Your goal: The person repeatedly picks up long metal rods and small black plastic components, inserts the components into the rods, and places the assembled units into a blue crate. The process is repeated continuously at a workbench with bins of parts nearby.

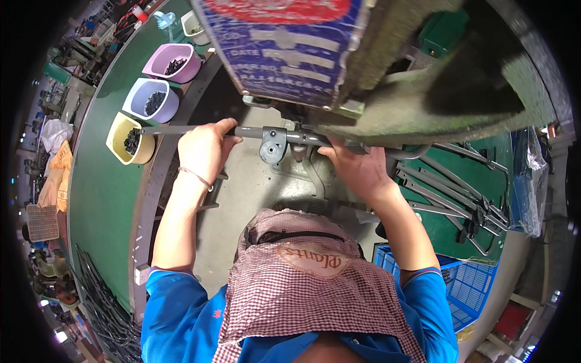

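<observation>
A long grey metal tube (251,132) lies crosswise in front of me, under the head of a machine (417,103). My left hand (203,151) is closed round its left part, thumb and forefinger along the tube. Further right, my right hand (360,169) grips the tube close to the machine, its fingers partly hidden behind it. Between my hands a grey bracket with a round disc (273,150) sits at the tube. The tube's left end reaches over the rim of a yellow bin (145,154). At the right the tube meets a bent bar (414,152).
Purple (196,65) and lilac (172,109) bins of small black parts stand on the green bench (97,181) at left. Bent metal frames (460,199) lie on a green surface at right, above a blue crate (475,290). A pedal (316,206) is below.
</observation>
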Tool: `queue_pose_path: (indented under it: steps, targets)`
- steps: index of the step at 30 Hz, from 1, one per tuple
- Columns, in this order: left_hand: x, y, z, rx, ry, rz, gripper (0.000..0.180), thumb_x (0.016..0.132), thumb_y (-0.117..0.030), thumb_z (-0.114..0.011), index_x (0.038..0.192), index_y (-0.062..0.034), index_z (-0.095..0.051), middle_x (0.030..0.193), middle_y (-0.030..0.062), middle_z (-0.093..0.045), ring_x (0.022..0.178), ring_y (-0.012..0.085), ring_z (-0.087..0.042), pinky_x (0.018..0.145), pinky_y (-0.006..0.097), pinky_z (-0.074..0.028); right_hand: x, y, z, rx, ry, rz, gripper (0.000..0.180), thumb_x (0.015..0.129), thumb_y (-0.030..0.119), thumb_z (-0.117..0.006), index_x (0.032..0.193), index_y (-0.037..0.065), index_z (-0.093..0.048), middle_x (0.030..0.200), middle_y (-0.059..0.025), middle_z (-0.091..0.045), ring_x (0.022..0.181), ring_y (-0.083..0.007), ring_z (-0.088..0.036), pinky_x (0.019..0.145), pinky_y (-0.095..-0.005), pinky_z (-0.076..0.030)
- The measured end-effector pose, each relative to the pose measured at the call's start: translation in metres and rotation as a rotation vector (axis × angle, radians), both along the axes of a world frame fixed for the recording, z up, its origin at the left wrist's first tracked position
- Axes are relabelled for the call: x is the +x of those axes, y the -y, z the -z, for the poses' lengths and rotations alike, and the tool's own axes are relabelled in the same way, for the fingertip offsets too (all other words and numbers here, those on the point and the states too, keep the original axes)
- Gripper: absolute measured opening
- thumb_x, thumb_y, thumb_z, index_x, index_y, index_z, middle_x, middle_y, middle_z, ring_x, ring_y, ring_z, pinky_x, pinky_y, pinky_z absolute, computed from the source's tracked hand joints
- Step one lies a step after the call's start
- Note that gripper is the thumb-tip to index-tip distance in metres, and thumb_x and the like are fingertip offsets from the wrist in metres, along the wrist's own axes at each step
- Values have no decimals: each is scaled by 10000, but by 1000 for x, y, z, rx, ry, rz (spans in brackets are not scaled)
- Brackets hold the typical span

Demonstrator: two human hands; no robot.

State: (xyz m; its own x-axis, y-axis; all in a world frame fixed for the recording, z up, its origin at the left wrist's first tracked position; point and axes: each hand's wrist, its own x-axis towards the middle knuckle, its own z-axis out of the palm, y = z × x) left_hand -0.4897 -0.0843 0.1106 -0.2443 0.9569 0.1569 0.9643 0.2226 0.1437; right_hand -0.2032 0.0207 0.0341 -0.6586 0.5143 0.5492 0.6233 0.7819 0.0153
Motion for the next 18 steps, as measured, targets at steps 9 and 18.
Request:
queue_pose_path:
  steps: [9,18]
  targets:
    - [-22,-23,4,-52,66,96,342,792,-285,-795,1097,-135,-750,868,129,-731,834,341,-704,727,431,-542,-16,-8,-16,-227,28,-28,497,918,425,-689,1314,134,-616,1298,-89,-618,1206,-306,-591,993,-445,-495]
    - [-19,-25,13,-129,64,47,340,787,-276,-791,1092,-131,-753,899,140,-736,865,339,-709,755,433,-549,-17,-14,22,-130,66,-20,549,954,462,-628,1387,128,-570,1415,-124,-533,1338,-308,-480,1118,-468,-397]
